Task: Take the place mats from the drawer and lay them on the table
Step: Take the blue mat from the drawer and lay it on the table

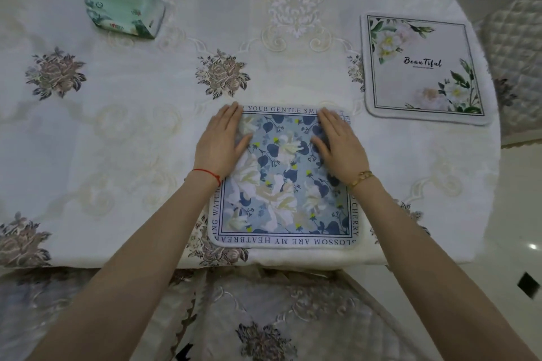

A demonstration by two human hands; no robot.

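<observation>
A blue floral place mat point(283, 193) with a lettered border lies flat on the table point(132, 132) close to the near edge. My left hand point(221, 142) rests palm down on its far left corner, fingers together and stretched out. My right hand point(337, 145) presses flat on the far right part of the same mat. Neither hand grips anything. A second place mat point(422, 67), pale grey with white flowers and the word "Beautiful", lies flat at the right side of the table. No drawer is in view.
A green tissue pack point(124, 10) sits at the far left of the table. The floral tablecloth hangs over the near edge point(264, 261). A quilted chair point(516, 47) stands at the right, and glossy tiled floor point(516, 214) shows beyond the table's rounded right edge.
</observation>
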